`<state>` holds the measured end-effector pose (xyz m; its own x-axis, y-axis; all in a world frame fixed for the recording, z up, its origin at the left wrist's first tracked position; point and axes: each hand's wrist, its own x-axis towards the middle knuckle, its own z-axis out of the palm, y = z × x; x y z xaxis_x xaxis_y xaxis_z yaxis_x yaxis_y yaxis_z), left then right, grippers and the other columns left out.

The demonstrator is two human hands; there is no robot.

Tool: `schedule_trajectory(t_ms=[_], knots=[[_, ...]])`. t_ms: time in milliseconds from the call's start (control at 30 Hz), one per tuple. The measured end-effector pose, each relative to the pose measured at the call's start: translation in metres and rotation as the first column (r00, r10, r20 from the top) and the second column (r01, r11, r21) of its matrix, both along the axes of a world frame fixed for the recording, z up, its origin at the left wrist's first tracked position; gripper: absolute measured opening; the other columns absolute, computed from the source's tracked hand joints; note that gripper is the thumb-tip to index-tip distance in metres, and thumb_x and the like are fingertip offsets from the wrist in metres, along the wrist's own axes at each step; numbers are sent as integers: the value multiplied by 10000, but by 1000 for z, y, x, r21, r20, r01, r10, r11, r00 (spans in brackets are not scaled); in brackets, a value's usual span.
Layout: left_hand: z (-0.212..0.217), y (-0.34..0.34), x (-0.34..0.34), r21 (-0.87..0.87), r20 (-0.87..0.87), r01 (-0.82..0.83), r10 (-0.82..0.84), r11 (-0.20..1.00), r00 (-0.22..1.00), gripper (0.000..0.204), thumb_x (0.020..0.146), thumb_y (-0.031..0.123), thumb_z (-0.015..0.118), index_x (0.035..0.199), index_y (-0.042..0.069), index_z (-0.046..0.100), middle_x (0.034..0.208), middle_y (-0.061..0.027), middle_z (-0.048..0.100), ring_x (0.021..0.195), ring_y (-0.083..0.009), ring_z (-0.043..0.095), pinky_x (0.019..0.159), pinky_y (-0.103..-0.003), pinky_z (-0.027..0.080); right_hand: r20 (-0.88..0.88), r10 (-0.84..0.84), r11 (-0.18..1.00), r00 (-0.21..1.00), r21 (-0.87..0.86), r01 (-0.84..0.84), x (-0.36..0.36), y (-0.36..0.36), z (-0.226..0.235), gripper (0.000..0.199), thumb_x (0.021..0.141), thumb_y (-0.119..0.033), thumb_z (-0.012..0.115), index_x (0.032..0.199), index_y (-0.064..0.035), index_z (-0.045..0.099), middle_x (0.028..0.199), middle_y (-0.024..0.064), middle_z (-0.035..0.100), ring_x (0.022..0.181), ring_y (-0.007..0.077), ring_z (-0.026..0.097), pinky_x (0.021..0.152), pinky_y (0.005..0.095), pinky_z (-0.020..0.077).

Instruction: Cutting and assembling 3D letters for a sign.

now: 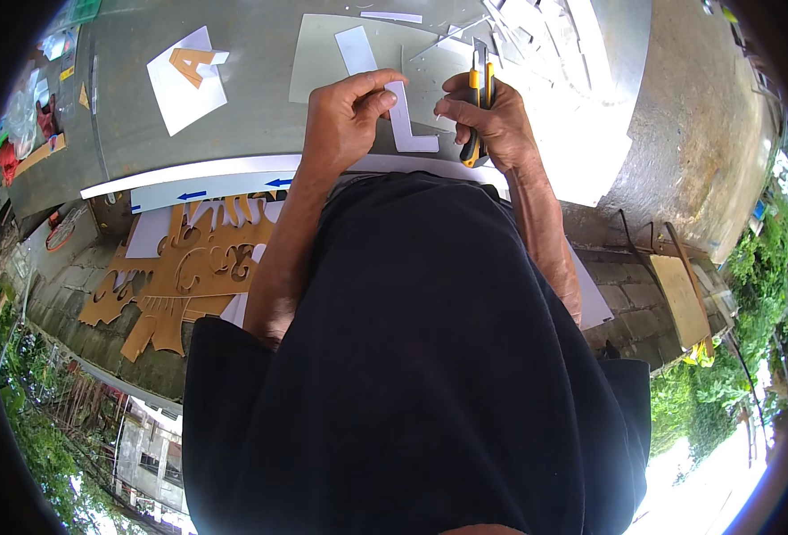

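A white L-shaped cut-out letter lies slantwise over a grey-green sheet on the table. My left hand is closed at the letter's long stem, its thumb and forefinger pinched across it. In my right hand sits a yellow-and-black utility knife, its blade end pointing away from me. The thumb and forefinger of that hand come close together beside the knife; a tiny pale bit shows at their tips, too small to name.
White offcuts and strips heap at the far right on a large white sheet. A white sheet with a brown letter A lies far left. Brown cut-out panels are stacked below the table's near edge, and a long white strip runs along it.
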<state>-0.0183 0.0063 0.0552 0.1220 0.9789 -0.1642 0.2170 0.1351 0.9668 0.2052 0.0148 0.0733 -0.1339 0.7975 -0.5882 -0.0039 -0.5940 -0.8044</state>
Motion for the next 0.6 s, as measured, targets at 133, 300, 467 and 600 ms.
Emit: schedule_trajectory(t_ms=[133,300,467,600], knots=[[0,2,1,8,17,-29,29,1000,999,241,926,-17,700,1137,78,767,810,-73,738,707,-126,672,668,-263,542,174,47,998,984,29,-53,7,4,4,244,840,-129,810,986,24,688,734,76,698,510,94,594,474,232,471],[6,5,2,29,8,-25,25,999,1000,234,926,-18,696,1126,79,768,824,-74,742,698,-126,671,656,-263,543,70,223,975,972,-32,-222,4,2,22,311,828,-176,838,999,48,706,733,82,700,479,97,587,450,244,469],[13,8,1,43,-26,60,-59,997,998,244,919,-28,695,1120,90,769,859,-74,749,712,-140,677,670,-277,546,-150,219,968,964,-91,-233,0,2,9,287,802,-108,876,1001,34,727,762,86,717,508,109,617,434,222,501],[15,8,2,68,-37,133,-131,989,991,248,916,-34,692,1118,87,768,895,-82,763,737,-155,686,697,-282,553,-220,260,949,940,-123,-291,-3,4,3,326,756,-107,916,990,19,727,779,71,721,624,126,670,445,230,505]])
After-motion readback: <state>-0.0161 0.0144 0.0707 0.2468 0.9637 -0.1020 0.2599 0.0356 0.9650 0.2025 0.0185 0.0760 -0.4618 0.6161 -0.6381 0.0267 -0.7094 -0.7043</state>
